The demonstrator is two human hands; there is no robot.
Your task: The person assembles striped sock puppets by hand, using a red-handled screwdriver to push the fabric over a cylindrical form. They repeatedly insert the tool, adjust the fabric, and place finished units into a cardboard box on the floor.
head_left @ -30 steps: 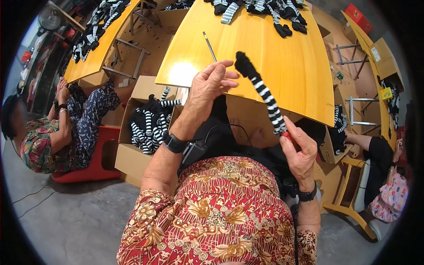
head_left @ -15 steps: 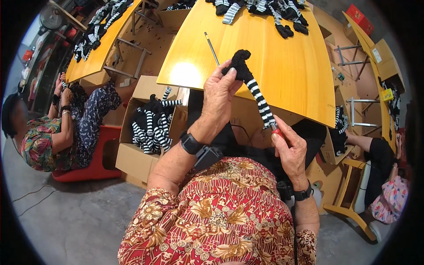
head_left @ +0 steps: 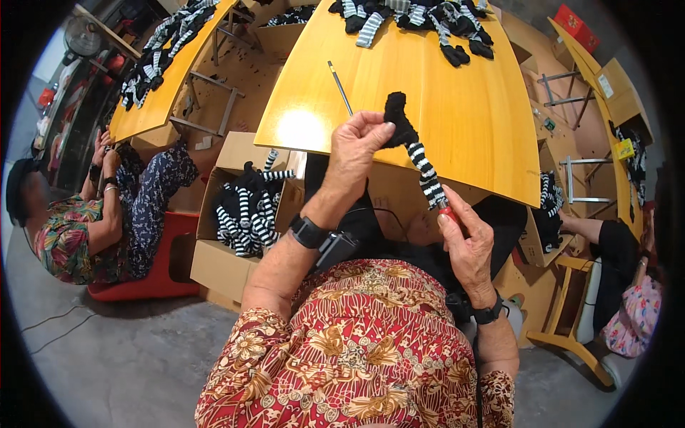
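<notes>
My left hand [head_left: 354, 145] pinches the black end of a black-and-white striped sock-like piece [head_left: 416, 154] held up over the near edge of a yellow wooden table [head_left: 471, 121]. My right hand [head_left: 465, 242] grips a red-handled tool at the lower striped end of the piece. The piece runs at a slant between the two hands. A thin metal rod [head_left: 340, 87] lies on the table just beyond my left hand.
A cardboard box [head_left: 228, 257] of striped pieces stands on the floor at my left. More striped and black pieces [head_left: 421, 18] pile at the table's far edge. A seated person [head_left: 78, 221] works at the left, another person [head_left: 628, 285] at the right.
Both hands have shifted the piece left and toward me. My left hand now pinches its black end where it earlier rested open by it.
</notes>
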